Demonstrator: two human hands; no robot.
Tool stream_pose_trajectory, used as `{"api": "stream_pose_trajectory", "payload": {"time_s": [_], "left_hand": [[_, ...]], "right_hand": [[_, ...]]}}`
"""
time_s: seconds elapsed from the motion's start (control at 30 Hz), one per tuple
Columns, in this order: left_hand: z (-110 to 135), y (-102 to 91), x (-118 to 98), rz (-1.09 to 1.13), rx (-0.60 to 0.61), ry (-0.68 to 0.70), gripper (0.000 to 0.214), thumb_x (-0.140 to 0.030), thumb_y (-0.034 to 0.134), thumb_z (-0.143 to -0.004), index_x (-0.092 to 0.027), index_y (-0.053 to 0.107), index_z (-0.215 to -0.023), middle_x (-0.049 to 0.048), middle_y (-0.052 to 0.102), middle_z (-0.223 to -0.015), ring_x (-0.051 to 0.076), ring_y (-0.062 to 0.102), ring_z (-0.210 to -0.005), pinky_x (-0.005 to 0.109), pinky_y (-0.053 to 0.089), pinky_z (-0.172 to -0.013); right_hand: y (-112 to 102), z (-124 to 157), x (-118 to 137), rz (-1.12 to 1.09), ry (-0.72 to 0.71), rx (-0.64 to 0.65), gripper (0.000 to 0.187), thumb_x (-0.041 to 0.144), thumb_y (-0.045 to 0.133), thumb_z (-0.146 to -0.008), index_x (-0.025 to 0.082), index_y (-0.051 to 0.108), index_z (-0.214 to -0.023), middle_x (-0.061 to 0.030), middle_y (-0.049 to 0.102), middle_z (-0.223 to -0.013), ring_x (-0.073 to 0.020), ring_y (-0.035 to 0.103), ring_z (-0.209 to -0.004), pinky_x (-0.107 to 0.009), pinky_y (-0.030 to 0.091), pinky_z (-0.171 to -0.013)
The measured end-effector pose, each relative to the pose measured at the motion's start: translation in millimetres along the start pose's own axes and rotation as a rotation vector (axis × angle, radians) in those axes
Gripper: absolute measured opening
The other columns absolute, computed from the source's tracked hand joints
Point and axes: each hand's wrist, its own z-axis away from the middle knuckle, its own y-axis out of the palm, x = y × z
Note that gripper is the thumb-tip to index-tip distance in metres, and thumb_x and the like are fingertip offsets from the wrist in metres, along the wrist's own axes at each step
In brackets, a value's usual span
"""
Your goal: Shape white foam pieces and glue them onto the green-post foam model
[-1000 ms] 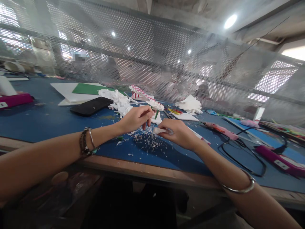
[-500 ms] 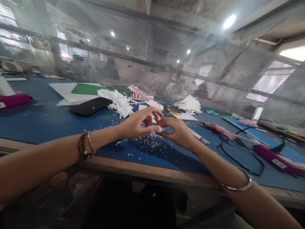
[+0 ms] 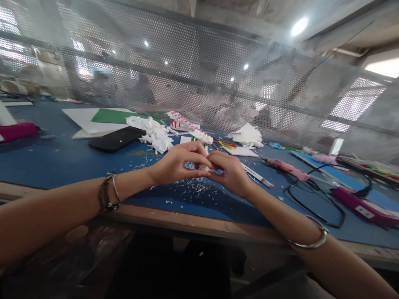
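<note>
My left hand and my right hand meet above the blue table, fingertips pinched together on a small white foam piece. Both hands are closed on it. A thin red stick shows between the fingers, and a green stick stands just behind them. Below the hands lies a scatter of white shavings. Beaded bracelets ring my left wrist and a metal bangle my right.
A black phone, white foam scraps, white and green sheets lie left-back. A pink glue gun, black cable, magenta tool lie right. Perforated metal screen stands behind; wooden table edge in front.
My left hand left the green stick and came to my right hand. Both now pinch the white piece together, lifted slightly above the shavings.
</note>
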Motion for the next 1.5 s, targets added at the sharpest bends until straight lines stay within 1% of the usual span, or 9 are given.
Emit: {"api": "stream_pose_trajectory", "payload": {"time_s": [0.2, 0.53, 0.67, 0.77, 0.87, 1.07, 1.27, 1.4, 1.5], "left_hand": [[-1, 0.4, 0, -0.047, 0.013, 0.016, 0.008, -0.015, 0.056, -0.073, -0.014, 0.064, -0.076, 0.0026, 0.053, -0.073, 0.009, 0.05, -0.068, 0.019, 0.043, -0.06], [0, 1.1, 1, -0.002, 0.088, -0.003, 0.011, -0.021, 0.057, -0.074, -0.016, 0.063, -0.067, 0.0011, 0.05, -0.068, 0.009, 0.048, -0.064, 0.019, 0.041, -0.057], [-2, -0.8, 2, 0.044, -0.037, -0.061, 0.022, -0.027, 0.049, -0.08, -0.015, 0.063, -0.068, 0.0015, 0.052, -0.067, 0.008, 0.048, -0.062, 0.02, 0.04, -0.057], [-4, -3.8, 4, 0.038, -0.19, -0.197, 0.031, -0.027, 0.044, -0.081, -0.014, 0.06, -0.057, 0.0001, 0.05, -0.059, 0.008, 0.047, -0.058, 0.02, 0.039, -0.056], [-4, -4.9, 9, 0.014, -0.248, -0.335, 0.036, -0.025, 0.042, -0.081, -0.014, 0.052, -0.048, -0.0023, 0.043, -0.052, 0.006, 0.043, -0.051, 0.019, 0.036, -0.053], [-4, -0.8, 18, 0.052, -0.143, -0.539, 0.014, -0.024, 0.047, -0.075, -0.013, 0.056, -0.077, -0.0022, 0.051, -0.061, 0.006, 0.041, -0.048, 0.018, 0.034, -0.046], [-3, -2.4, 14, 0.11, -0.066, -0.629, 0.024, -0.035, 0.055, -0.07, -0.014, 0.05, -0.057, -0.0043, 0.045, -0.045, 0.005, 0.038, -0.041, 0.017, 0.029, -0.04], [-1, -1.8, 15, 0.118, -0.023, -0.652, 0.037, -0.037, 0.043, -0.077, -0.015, 0.043, -0.047, -0.005, 0.038, -0.037, 0.005, 0.036, -0.036, 0.017, 0.028, -0.039], [0, 0.8, 19, 0.138, 0.035, -0.662, 0.028, -0.032, 0.04, -0.079, -0.014, 0.052, -0.063, -0.003, 0.045, -0.048, 0.005, 0.04, -0.039, 0.017, 0.032, -0.041]], "right_hand": [[-1, -1, 1, 0.013, 0.056, 0.037, 0.012, 0.024, 0.052, -0.076, 0.016, 0.047, -0.068, 0.0027, 0.044, -0.061, -0.0066, 0.038, -0.054, -0.019, 0.033, -0.052], [1, 0, 0, -0.011, 0.026, 0.122, 0.013, 0.021, 0.051, -0.076, 0.017, 0.044, -0.065, 0.0025, 0.043, -0.061, -0.0062, 0.039, -0.054, -0.018, 0.033, -0.049], [3, 0, -1, 0.003, 0.073, 0.118, 0.014, 0.023, 0.051, -0.076, 0.017, 0.045, -0.065, 0.0033, 0.042, -0.059, -0.0058, 0.038, -0.053, -0.018, 0.034, -0.051], [3, 0, 0, -0.024, 0.19, 0.112, 0.008, 0.023, 0.052, -0.074, 0.016, 0.051, -0.079, 0.0032, 0.047, -0.062, -0.0054, 0.04, -0.05, -0.019, 0.036, -0.051], [2, 0, 0, -0.109, 0.32, 0.093, 0.025, 0.023, 0.053, -0.072, 0.016, 0.049, -0.096, 0.0011, 0.055, -0.071, -0.0059, 0.045, -0.052, -0.02, 0.04, -0.053], [1, 2, -2, -0.161, 0.345, 0.034, 0.02, 0.026, 0.055, -0.071, 0.016, 0.054, -0.088, -0.0024, 0.059, -0.081, -0.0071, 0.049, -0.06, -0.02, 0.04, -0.056], [0, 0, 1, -0.142, 0.356, 0.031, 0.019, 0.028, 0.056, -0.071, 0.015, 0.056, -0.085, -0.0006, 0.059, -0.074, -0.0062, 0.045, -0.055, -0.019, 0.037, -0.051], [0, -1, 0, -0.153, 0.335, 0.018, 0.017, 0.025, 0.054, -0.071, 0.015, 0.056, -0.084, -0.0016, 0.06, -0.077, -0.0076, 0.049, -0.061, -0.02, 0.037, -0.053], [0, 0, -1, -0.175, 0.335, 0.003, 0.017, 0.021, 0.054, -0.07, 0.015, 0.056, -0.085, -0.0024, 0.06, -0.08, -0.0085, 0.051, -0.065, -0.02, 0.038, -0.054]]}}
